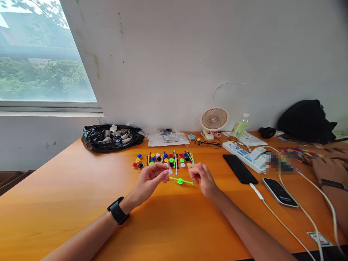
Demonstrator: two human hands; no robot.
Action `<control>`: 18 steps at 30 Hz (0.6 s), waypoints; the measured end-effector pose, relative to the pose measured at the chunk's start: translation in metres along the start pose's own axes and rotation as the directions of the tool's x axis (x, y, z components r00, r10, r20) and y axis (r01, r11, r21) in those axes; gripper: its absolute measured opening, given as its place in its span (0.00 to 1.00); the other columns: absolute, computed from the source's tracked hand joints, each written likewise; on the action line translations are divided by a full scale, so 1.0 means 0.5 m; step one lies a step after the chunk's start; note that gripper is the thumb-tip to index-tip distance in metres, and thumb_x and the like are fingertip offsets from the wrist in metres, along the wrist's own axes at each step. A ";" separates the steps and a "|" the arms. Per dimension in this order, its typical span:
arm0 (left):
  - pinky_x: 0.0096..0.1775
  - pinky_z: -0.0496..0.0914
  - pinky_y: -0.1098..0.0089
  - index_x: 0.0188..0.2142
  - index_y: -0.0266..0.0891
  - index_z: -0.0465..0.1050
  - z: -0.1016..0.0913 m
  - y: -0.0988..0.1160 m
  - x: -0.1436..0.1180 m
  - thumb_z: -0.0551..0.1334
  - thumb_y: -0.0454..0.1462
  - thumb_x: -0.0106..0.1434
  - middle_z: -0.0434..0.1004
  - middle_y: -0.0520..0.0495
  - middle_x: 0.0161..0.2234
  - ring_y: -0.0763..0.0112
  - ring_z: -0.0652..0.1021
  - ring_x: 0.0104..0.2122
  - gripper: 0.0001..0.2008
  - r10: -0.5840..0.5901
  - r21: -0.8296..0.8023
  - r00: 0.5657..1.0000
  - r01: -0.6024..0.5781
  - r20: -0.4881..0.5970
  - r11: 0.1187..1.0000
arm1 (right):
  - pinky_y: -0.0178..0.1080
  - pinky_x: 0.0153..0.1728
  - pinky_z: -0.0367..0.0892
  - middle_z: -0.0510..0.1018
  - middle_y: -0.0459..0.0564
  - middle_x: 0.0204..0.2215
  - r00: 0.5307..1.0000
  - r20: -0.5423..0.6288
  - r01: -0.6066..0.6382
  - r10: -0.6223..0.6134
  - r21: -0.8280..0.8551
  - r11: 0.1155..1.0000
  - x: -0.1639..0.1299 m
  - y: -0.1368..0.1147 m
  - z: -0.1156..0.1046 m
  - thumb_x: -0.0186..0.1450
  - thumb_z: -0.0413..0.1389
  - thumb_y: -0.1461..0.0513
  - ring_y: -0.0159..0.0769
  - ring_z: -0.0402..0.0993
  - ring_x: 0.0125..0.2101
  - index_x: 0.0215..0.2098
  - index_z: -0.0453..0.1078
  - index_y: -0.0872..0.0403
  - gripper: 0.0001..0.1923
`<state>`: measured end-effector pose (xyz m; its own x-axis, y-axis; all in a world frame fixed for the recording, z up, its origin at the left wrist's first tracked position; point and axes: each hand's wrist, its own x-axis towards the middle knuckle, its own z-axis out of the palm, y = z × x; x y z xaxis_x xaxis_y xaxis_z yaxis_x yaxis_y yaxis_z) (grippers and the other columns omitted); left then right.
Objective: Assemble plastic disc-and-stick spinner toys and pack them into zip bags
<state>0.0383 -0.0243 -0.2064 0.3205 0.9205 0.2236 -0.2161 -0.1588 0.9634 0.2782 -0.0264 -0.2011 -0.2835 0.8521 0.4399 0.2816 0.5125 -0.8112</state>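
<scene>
My left hand [152, 180] is closed in a pinch on a small whitish, translucent piece [170, 170]. Below its fingertips lies a bright green arrow spinner [180, 181], mounted on a small round base on the table. My right hand [202, 178] has its fingers curled in, close to the spinner's right end; whatever is inside them, if anything, is hidden. Just beyond both hands are rows of small round pieces [158, 155] in red, blue, yellow, white, green and black. Coloured arrows stand among them, including a white arrow [176, 167].
At the back left sits a black plastic bag [94, 139] of cylindrical pieces. Glasses [208, 144], a fan [214, 119] and a bottle [239, 127] line the wall. A power strip [241, 155], phone [239, 168] and cables occupy the right, near another person's hands [327, 166].
</scene>
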 end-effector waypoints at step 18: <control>0.41 0.75 0.67 0.45 0.36 0.77 -0.001 -0.029 0.011 0.70 0.48 0.66 0.80 0.47 0.33 0.68 0.79 0.34 0.18 0.000 0.057 1.000 0.000 -0.007 0.998 | 0.41 0.29 0.55 0.60 0.47 0.18 1.000 0.009 0.010 -0.010 0.032 0.999 0.002 -0.007 -0.006 0.77 0.32 0.40 0.36 0.56 0.23 0.15 0.63 0.52 0.42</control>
<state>0.0425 -0.0168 -0.2193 0.3143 0.9228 0.2228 -0.1633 -0.1786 0.9703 0.2798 -0.0271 -0.1970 -0.2942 0.8461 0.4446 0.2497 0.5170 -0.8187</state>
